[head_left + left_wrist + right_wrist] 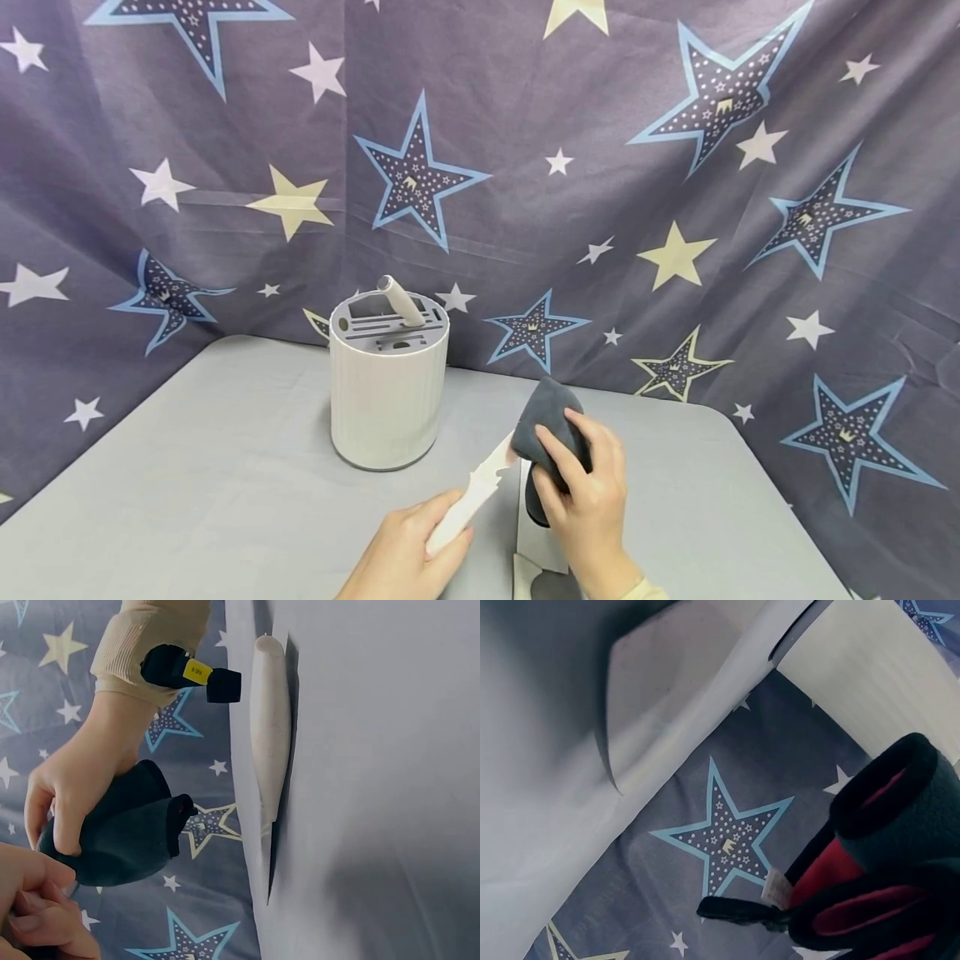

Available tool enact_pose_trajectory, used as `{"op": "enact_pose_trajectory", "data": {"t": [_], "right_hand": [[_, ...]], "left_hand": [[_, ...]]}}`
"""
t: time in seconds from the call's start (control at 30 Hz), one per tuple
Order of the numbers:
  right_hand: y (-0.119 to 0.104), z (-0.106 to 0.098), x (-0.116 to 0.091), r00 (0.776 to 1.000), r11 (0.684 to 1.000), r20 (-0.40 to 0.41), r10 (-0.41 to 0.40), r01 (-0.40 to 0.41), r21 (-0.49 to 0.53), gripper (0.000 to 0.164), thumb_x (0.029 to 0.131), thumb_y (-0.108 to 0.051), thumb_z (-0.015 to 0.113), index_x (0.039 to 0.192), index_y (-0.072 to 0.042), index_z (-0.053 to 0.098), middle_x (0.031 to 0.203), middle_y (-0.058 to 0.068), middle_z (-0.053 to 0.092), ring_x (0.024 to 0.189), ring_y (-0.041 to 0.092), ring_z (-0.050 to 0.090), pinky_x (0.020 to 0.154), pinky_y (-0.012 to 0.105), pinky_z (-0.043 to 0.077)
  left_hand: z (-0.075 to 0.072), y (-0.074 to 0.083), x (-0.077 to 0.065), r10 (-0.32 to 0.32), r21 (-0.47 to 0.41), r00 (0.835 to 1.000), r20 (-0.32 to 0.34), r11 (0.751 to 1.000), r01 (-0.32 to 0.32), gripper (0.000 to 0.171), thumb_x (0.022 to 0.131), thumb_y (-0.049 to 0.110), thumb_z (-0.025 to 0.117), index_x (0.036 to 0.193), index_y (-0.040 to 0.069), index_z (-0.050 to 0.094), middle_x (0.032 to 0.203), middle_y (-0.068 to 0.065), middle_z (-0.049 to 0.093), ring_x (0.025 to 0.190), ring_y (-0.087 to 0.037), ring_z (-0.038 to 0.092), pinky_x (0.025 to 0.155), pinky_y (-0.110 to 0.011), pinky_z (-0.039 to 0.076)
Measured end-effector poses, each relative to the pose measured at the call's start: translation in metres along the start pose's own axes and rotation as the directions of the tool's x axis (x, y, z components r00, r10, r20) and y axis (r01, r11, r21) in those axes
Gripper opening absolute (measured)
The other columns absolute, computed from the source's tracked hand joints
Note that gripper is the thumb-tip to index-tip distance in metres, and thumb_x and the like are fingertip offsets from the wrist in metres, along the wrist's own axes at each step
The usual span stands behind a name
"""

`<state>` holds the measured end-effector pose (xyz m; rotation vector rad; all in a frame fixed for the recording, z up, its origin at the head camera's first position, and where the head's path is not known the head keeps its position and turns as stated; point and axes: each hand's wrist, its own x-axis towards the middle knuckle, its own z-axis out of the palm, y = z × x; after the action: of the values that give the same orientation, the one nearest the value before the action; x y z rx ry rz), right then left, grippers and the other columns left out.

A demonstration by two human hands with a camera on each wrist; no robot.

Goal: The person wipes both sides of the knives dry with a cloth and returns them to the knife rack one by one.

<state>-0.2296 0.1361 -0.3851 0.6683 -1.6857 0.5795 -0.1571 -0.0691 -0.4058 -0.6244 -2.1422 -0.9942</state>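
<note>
My left hand (pixel 416 542) grips a white tool with a notched edge (pixel 468 504) by its rounded handle, the narrow end pointing away and to the right. My right hand (pixel 588 492) holds a folded dark cloth (pixel 546 417) against that narrow end, which is partly hidden behind it. Red lining and a small label (pixel 777 889) show on the cloth in the right wrist view. In the left wrist view, a white-handled knife (pixel 270 727) lies on the table beside the hands.
A white ribbed knife block (pixel 386 408) with a slotted grey top stands at the back, one pale handle (pixel 401 300) sticking up from it. The grey table (pixel 247 492) meets a star-patterned curtain (pixel 495 242) behind. A pale object (pixel 540 546) with dark patches lies below my right hand.
</note>
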Motion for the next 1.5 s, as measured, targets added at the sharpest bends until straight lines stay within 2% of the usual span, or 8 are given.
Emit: {"op": "enact_pose_trajectory", "data": {"t": [0.17, 0.33, 0.5, 0.77, 0.87, 1.03, 1.2, 1.5], "right_hand": [[-0.005, 0.002, -0.002, 0.999, 0.999, -0.008, -0.041, 0.041, -0.001, 0.027, 0.082, -0.018, 0.061, 0.104, -0.013, 0.076, 0.114, 0.021, 0.064, 0.097, 0.040, 0.055, 0.087, 0.044, 0.042], [-0.013, 0.004, -0.004, 0.997, 0.997, 0.002, -0.076, 0.076, 0.016, 0.024, 0.091, -0.021, 0.057, 0.104, -0.013, 0.076, 0.113, 0.021, 0.063, 0.095, 0.039, 0.055, 0.085, 0.042, 0.042], [-0.021, 0.005, -0.006, 0.995, 0.995, 0.011, -0.100, 0.099, 0.025, 0.028, 0.098, -0.024, 0.051, 0.102, -0.012, 0.076, 0.112, 0.021, 0.063, 0.095, 0.037, 0.054, 0.085, 0.040, 0.043], [-0.027, 0.004, -0.008, 0.994, 0.994, 0.013, -0.107, 0.107, 0.013, 0.028, 0.098, -0.022, 0.049, 0.100, -0.013, 0.076, 0.111, 0.020, 0.063, 0.095, 0.036, 0.054, 0.084, 0.040, 0.044], [-0.026, 0.005, -0.006, 0.993, 0.993, 0.004, -0.114, 0.114, 0.016, 0.027, 0.098, -0.021, 0.050, 0.100, -0.012, 0.076, 0.110, 0.021, 0.064, 0.094, 0.036, 0.055, 0.082, 0.041, 0.046], [-0.020, 0.004, -0.006, 0.995, 0.995, 0.010, -0.103, 0.103, 0.003, 0.026, 0.099, -0.025, 0.053, 0.100, -0.012, 0.076, 0.111, 0.021, 0.063, 0.094, 0.037, 0.056, 0.082, 0.041, 0.046], [-0.013, 0.003, -0.007, 0.997, 0.997, 0.017, -0.072, 0.072, -0.006, 0.021, 0.088, -0.022, 0.062, 0.102, -0.013, 0.075, 0.112, 0.020, 0.064, 0.095, 0.037, 0.057, 0.083, 0.040, 0.046], [0.001, 0.000, -0.005, 1.000, 1.000, 0.014, -0.003, 0.003, -0.021, 0.025, 0.083, -0.017, 0.063, 0.104, -0.013, 0.075, 0.114, 0.020, 0.064, 0.097, 0.040, 0.058, 0.085, 0.042, 0.045]], "left_hand": [[0.001, 0.000, 0.000, -0.006, 0.019, 1.000, -0.008, 1.000, 0.006, 0.037, 0.072, 0.006, 0.080, 0.107, 0.013, 0.070, 0.078, 0.014, 0.065, 0.067, 0.008, 0.047, 0.058, -0.010, 0.041], [0.001, 0.000, 0.001, -0.033, 0.023, 0.999, -0.011, 0.999, 0.033, 0.036, 0.073, 0.006, 0.079, 0.107, 0.014, 0.069, 0.077, 0.016, 0.062, 0.066, 0.008, 0.045, 0.057, -0.010, 0.040], [0.000, 0.001, 0.002, -0.078, -0.001, 0.997, 0.014, 0.997, 0.078, 0.035, 0.076, 0.007, 0.078, 0.110, 0.010, 0.070, 0.084, 0.011, 0.069, 0.068, 0.006, 0.050, 0.058, -0.012, 0.043], [-0.002, 0.002, 0.003, -0.123, -0.045, 0.991, 0.055, 0.991, 0.126, 0.033, 0.079, 0.008, 0.077, 0.111, 0.011, 0.069, 0.082, 0.011, 0.066, 0.066, 0.006, 0.048, 0.057, -0.014, 0.043], [-0.002, 0.002, 0.003, -0.121, -0.049, 0.991, 0.056, 0.991, 0.124, 0.033, 0.080, 0.008, 0.076, 0.112, 0.010, 0.069, 0.085, 0.010, 0.068, 0.067, 0.006, 0.050, 0.058, -0.015, 0.044], [-0.001, 0.001, 0.003, -0.057, -0.026, 0.998, 0.025, 0.998, 0.057, 0.034, 0.078, 0.007, 0.077, 0.112, 0.010, 0.069, 0.085, 0.010, 0.068, 0.068, 0.007, 0.049, 0.058, -0.011, 0.042], [0.001, -0.002, 0.002, 0.003, 0.008, 1.000, -0.005, 1.000, -0.003, 0.035, 0.075, 0.006, 0.078, 0.108, 0.012, 0.069, 0.080, 0.013, 0.065, 0.067, 0.007, 0.048, 0.058, -0.010, 0.041], [0.002, -0.003, -0.001, 0.007, 0.010, 1.000, -0.002, 1.000, -0.007, 0.034, 0.073, 0.006, 0.079, 0.104, 0.017, 0.069, 0.078, 0.015, 0.064, 0.067, 0.008, 0.047, 0.057, -0.010, 0.041]]}}
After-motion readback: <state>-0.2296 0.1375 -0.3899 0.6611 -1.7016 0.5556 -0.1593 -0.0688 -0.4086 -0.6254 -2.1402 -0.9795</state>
